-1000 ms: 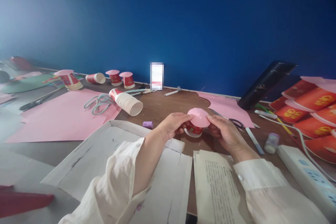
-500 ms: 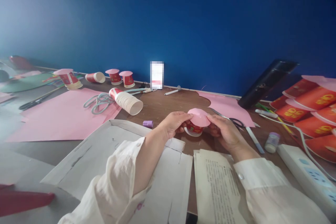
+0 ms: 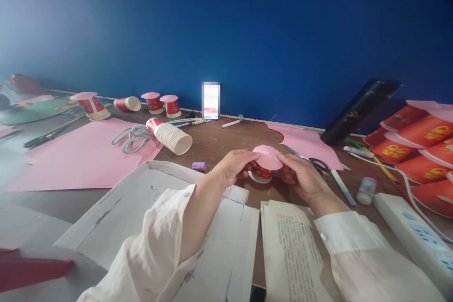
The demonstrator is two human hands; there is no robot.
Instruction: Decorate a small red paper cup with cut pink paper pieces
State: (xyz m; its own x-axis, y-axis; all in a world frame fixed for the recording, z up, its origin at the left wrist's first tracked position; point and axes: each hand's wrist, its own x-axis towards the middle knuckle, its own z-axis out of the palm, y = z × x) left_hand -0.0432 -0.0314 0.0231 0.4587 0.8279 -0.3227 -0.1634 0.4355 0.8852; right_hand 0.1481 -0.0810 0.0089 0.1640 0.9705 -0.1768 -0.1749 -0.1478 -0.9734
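Note:
A small red paper cup [image 3: 261,173] stands upside down on the brown table, with a pink paper disc [image 3: 267,156] lying on its base. My left hand [image 3: 235,167] grips the cup and the disc's edge from the left, fingers curled round them. My right hand [image 3: 302,177] pinches the disc's right edge, its fingers closed against the cup. Both sleeves are cream-coloured. The cup's far side is hidden by the disc.
A stack of paper cups [image 3: 170,136] lies on its side beside a grey cord [image 3: 129,138] and pink paper sheet [image 3: 81,155]. Finished pink-topped cups [image 3: 163,104] stand by the blue wall. Scissors [image 3: 318,164], glue stick [image 3: 366,190], power strip [image 3: 410,233], red cups [image 3: 421,146] sit right; printed pages [image 3: 290,250] lie near.

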